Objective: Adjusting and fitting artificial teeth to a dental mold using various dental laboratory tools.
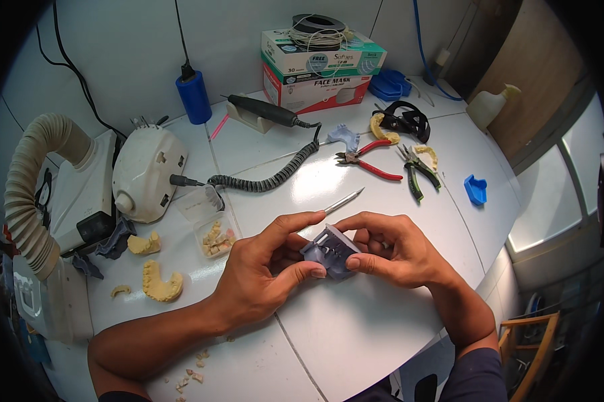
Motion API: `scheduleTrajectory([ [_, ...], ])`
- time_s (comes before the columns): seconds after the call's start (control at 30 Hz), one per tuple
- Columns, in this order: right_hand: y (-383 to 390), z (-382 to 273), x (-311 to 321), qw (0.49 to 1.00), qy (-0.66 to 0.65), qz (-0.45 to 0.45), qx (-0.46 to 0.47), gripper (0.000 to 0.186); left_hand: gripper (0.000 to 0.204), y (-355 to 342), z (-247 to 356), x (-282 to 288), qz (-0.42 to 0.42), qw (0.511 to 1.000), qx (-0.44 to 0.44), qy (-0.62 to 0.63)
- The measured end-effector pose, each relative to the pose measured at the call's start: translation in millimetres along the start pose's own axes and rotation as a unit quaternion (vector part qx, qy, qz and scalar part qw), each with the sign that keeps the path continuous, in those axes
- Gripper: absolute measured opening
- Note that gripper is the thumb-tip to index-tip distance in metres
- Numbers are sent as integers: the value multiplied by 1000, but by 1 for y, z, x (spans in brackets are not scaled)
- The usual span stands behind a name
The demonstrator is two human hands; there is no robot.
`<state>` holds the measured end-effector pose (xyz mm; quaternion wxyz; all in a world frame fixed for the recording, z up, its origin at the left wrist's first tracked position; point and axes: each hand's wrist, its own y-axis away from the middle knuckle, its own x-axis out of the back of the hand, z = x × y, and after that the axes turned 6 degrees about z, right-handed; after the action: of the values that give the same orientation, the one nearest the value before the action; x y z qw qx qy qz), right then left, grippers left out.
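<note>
Between both hands, above the near middle of the table, is a grey-purple dental model (335, 258) with an arch-shaped body and small rod-like parts inside. My left hand (265, 264) grips its left side, thumb at the lower edge and index finger stretched along the top. My right hand (396, 254) pinches the right side, with the thumb on the front and fingers curled behind. Fingers hide parts of the model. Just beyond the left index fingertip lies a slim silver pointed tool (345, 200); whether the finger touches it I cannot tell.
Red-handled cutters (375, 169), green-handled pliers (419, 175) and a blue piece (475, 190) lie beyond. At left are yellow dental casts (161, 283), a clear box (215, 238) of teeth-like pieces, a white motor unit (149, 177) and a hose (22, 201). A handpiece (262, 110) rests behind.
</note>
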<state>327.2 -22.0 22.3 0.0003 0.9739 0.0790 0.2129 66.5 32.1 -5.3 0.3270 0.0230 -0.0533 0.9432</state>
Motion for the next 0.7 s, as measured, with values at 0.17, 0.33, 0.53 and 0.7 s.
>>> scheduleTrajectory([
  [0.17,-1,0,0,1000,15,-1,8,49,65,1,-4,0,-10,1000,-4,4],
  [0.33,0,-1,1,1000,19,-10,-5,51,62,-1,-5,-1,-32,997,-64,-33],
  [0.53,-1,1,3,999,-28,-9,-15,54,59,0,0,4,-29,999,6,-17],
  [0.7,0,12,7,998,-57,-16,-11,44,59,-2,1,1,-23,1000,8,3],
])
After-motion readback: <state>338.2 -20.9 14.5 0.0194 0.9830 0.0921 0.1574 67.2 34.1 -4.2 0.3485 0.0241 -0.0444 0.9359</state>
